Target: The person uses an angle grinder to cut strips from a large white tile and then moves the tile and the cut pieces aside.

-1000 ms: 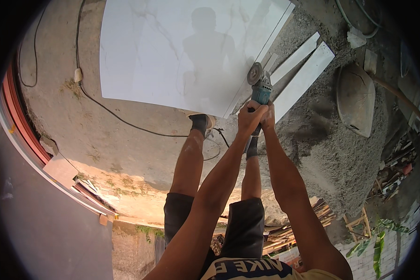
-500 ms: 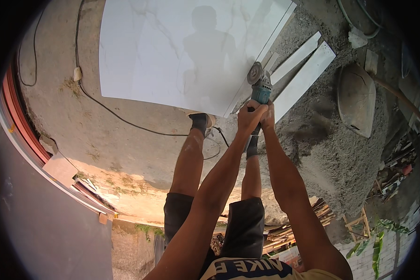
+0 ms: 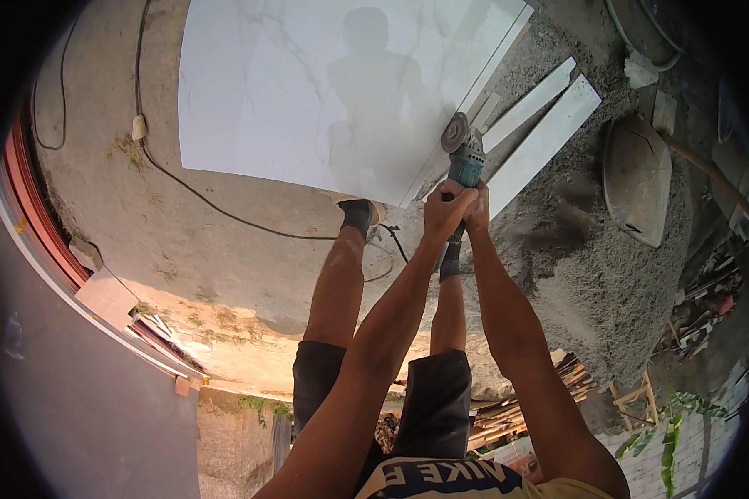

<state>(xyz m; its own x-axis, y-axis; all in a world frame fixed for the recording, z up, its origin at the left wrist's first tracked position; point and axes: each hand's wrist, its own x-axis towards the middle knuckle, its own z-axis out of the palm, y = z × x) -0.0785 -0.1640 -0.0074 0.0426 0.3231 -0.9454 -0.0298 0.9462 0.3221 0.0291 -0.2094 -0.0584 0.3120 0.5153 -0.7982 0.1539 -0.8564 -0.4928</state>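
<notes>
Both my hands are closed round a teal angle grinder with a round disc at its far end. My left hand grips the body from the left, and my right hand wraps it from the right. The disc is at the right part of a large glossy white marbled slab, beside a dark straight line near its right edge. Whether the disc touches the slab I cannot tell. Haze and my reflection show on the slab. The grinder's rear is partly hidden by my hands.
Long white offcut strips lie right of the slab, by a heap of grey sand. A shovel rests on the sand. A black cable with a pale connector runs across the concrete toward my feet. Wood scraps lie behind.
Hardly anything differs. The whole view has shifted very slightly, while the grinder and both hands keep their place near the dark line.
</notes>
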